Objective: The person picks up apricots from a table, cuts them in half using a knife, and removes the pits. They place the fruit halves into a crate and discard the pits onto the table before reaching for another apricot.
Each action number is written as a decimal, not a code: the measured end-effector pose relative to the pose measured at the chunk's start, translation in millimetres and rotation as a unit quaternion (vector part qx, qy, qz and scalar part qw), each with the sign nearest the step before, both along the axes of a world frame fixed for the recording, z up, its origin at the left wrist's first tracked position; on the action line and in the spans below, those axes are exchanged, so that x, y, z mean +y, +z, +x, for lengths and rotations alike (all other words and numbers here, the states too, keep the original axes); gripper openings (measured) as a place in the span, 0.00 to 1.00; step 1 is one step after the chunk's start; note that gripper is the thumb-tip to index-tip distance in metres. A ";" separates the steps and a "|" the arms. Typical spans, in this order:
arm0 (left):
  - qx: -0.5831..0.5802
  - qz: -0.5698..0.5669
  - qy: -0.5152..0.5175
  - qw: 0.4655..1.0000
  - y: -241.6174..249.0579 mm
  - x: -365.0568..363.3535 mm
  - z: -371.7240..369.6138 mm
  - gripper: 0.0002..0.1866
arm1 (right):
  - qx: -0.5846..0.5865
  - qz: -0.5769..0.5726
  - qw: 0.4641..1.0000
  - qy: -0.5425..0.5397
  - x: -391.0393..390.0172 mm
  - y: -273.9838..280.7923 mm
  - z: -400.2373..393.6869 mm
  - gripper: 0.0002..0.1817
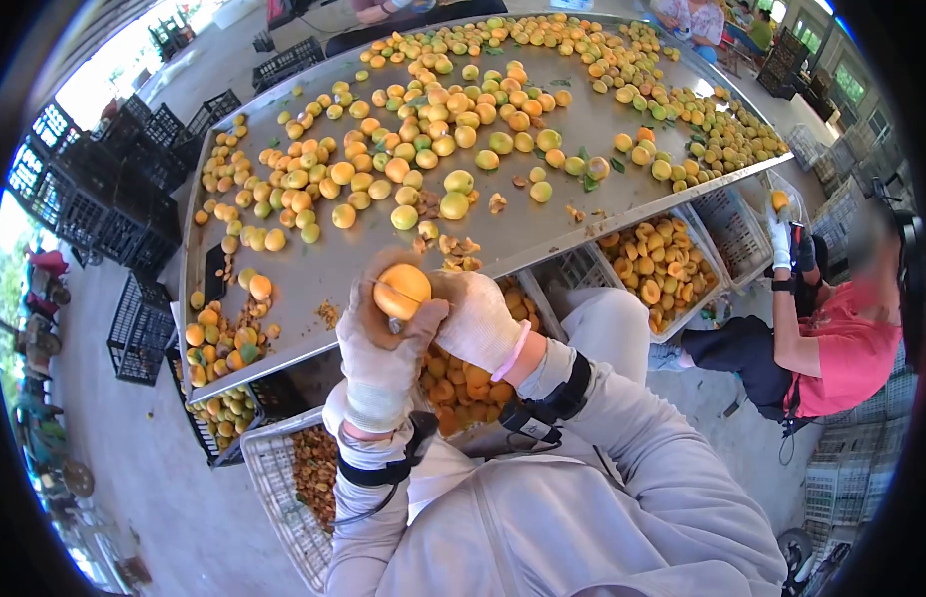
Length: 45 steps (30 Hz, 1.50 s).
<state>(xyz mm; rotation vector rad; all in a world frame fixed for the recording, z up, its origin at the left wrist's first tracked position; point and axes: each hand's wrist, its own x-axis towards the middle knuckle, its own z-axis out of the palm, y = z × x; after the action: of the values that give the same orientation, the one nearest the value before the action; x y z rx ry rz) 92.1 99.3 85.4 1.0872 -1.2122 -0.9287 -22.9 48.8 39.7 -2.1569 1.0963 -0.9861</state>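
Note:
My left hand, in a pale work glove, is wrapped round an orange apricot, held up close over the near edge of the metal table. A thin dark line runs across the fruit's face. My gloved right hand is closed right beside the apricot, its fingertips at the fruit's right side. What it grips is hidden by the glove, so I cannot tell. Just beyond the hands lie brownish apricot scraps. Below them, between my knees, a crate of apricot halves is partly covered by my wrists.
Many whole apricots spread over the table. Another crate of halves stands under its right edge. At lower left is a white crate with brown pits. A person in a red shirt sits at right; black crates stack at left.

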 end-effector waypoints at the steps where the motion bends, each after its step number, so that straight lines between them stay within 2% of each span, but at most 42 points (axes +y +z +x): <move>1: -0.092 -0.011 0.010 0.996 1.1 -3.5 3.3 0.30 | -0.016 0.034 0.999 0.009 -0.2 -5.3 0.5 0.12; 2: -0.183 -0.025 0.019 0.983 2.6 -6.3 5.7 0.29 | -0.031 0.065 0.997 0.018 -3.1 -12.7 1.0 0.12; 3: -0.186 -0.013 0.016 0.982 2.8 -9.2 7.0 0.28 | -0.047 0.091 0.994 0.023 -7.9 -15.3 0.0 0.12; 5: -0.192 0.010 0.008 0.981 1.1 -15.9 9.5 0.26 | -0.066 0.062 0.988 0.123 -13.6 -11.9 -5.9 0.12; 6: -0.158 0.015 -0.033 0.987 -0.8 -21.2 12.6 0.27 | -0.074 0.048 0.981 0.172 -15.0 -11.4 -7.5 0.12; 7: -0.123 0.022 -0.072 0.990 -3.8 -25.4 16.8 0.27 | -0.155 -0.071 0.963 0.210 -21.5 -21.1 -5.5 0.11; 8: -0.088 0.029 -0.108 0.990 -4.3 -28.6 19.7 0.27 | -0.182 0.061 0.957 0.216 -23.8 -34.0 -4.9 0.11; 9: -0.019 0.109 -0.145 0.983 6.4 -27.6 20.3 0.29 | -0.206 0.192 0.934 0.220 -21.6 -37.8 -3.0 0.11; 11: 0.133 0.135 -0.165 0.968 -1.5 -33.1 20.6 0.28 | -0.321 0.438 0.797 0.263 -17.4 -40.4 -7.3 0.07; 12: 0.208 0.145 -0.175 0.951 -10.3 -38.9 20.5 0.28 | -0.277 0.380 0.851 0.233 -16.5 -30.6 -8.7 0.06; 14: 0.217 0.130 -0.135 0.958 -32.6 -49.2 25.9 0.29 | -0.189 0.258 0.934 0.160 -12.6 -21.6 -10.8 0.04; 15: 0.214 0.105 -0.112 0.965 -39.4 -51.7 26.2 0.29 | -0.257 0.259 0.921 0.138 -9.0 -34.4 -11.8 0.05; 17: 0.173 0.092 -0.068 0.978 -49.6 -53.1 37.7 0.29 | -0.255 0.335 0.906 0.048 -5.3 -33.6 -35.2 0.05; 19: 0.004 0.073 -0.036 0.997 -52.0 -52.6 36.6 0.30 | -0.229 0.441 0.867 -0.043 -7.2 -10.1 -53.2 0.08; 20: -0.081 0.063 -0.027 0.994 -51.5 -53.0 33.2 0.30 | -0.235 0.370 0.898 -0.031 -11.1 -11.6 -50.9 0.09; 21: -0.116 0.076 -0.030 0.990 -48.9 -50.5 22.4 0.31 | -0.239 0.296 0.925 -0.020 -14.3 -12.5 -43.4 0.11; 23: -0.140 0.060 -0.059 0.987 -43.6 -45.1 10.8 0.34 | -0.238 0.289 0.927 0.014 -21.8 -5.3 -43.7 0.15; 24: -0.151 0.053 -0.072 0.984 -40.8 -42.5 7.1 0.36 | -0.234 0.358 0.903 0.039 -25.0 10.2 -48.3 0.17; 25: -0.108 0.096 -0.092 0.985 -37.4 -42.0 9.6 0.35 | -0.228 0.426 0.873 0.066 -25.3 16.2 -51.1 0.19; 28: 0.063 0.111 -0.166 0.978 -37.4 -38.1 9.3 0.34 | -0.253 0.432 0.864 0.055 -27.5 7.3 -49.6 0.21; 29: 0.012 0.092 -0.153 0.984 -44.5 -40.0 8.6 0.32 | -0.272 0.443 0.853 0.055 -27.5 4.1 -48.9 0.20; 32: 0.031 0.117 -0.152 0.981 -56.5 -42.3 6.8 0.32 | -0.324 0.473 0.818 0.051 -28.2 -5.2 -50.6 0.18; 35: 0.032 0.092 -0.142 0.985 -59.0 -41.1 -3.0 0.33 | -0.335 0.498 0.799 0.043 -25.2 -13.0 -52.4 0.16; 38: 0.227 0.118 -0.144 0.956 -100.8 -44.3 19.6 0.34 | -0.395 0.533 0.748 0.028 -25.2 -36.7 -47.1 0.14; 41: 0.227 0.180 -0.040 0.956 -81.8 -41.6 1.5 0.27 | -0.341 0.539 0.769 0.033 -22.0 -37.3 -53.6 0.11; 42: 0.219 0.201 -0.015 0.955 -80.2 -42.0 2.3 0.25 | -0.266 0.448 0.853 0.020 -22.0 -50.2 -59.2 0.11; 43: 0.318 0.207 -0.021 0.925 -83.4 -43.4 6.3 0.26 | -0.185 0.346 0.920 0.008 -23.7 -69.0 -65.6 0.11; 44: 0.312 0.215 -0.023 0.925 -87.1 -44.0 9.6 0.26 | -0.100 0.235 0.967 -0.002 -26.2 -84.0 -68.6 0.11; 45: 0.306 0.223 -0.025 0.925 -90.8 -45.0 12.3 0.26 | -0.195 0.417 0.884 -0.079 -26.1 -57.9 -66.8 0.10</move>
<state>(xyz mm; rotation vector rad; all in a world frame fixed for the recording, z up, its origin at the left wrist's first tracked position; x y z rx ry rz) 104.4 54.3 -5.4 0.9973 -0.5197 -1.4956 -89.7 22.7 -18.2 -1.1347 1.2022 -0.7590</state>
